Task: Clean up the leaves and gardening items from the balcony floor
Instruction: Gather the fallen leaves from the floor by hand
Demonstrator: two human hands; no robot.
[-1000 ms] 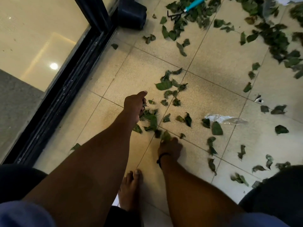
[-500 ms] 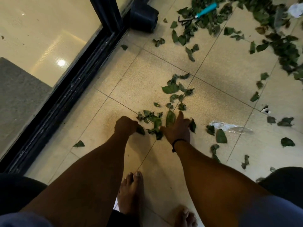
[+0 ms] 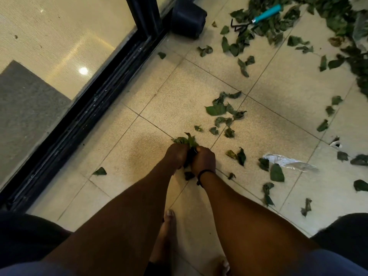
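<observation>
While knuckles meet, left hand (image 3: 177, 156), right hand (image 3: 203, 161) clutch leaves (image 3: 186, 140).

Both arms reached down to the middle of the frame. The left hand (image 3: 176, 156) and the right hand (image 3: 204, 160) were pressed together, fingers curled around a bunch of leaves (image 3: 186, 140).

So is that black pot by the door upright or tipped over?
Tipped over. The black pot lies on its side against the door frame, its round base facing the camera. Contents cannot be seen.
</observation>
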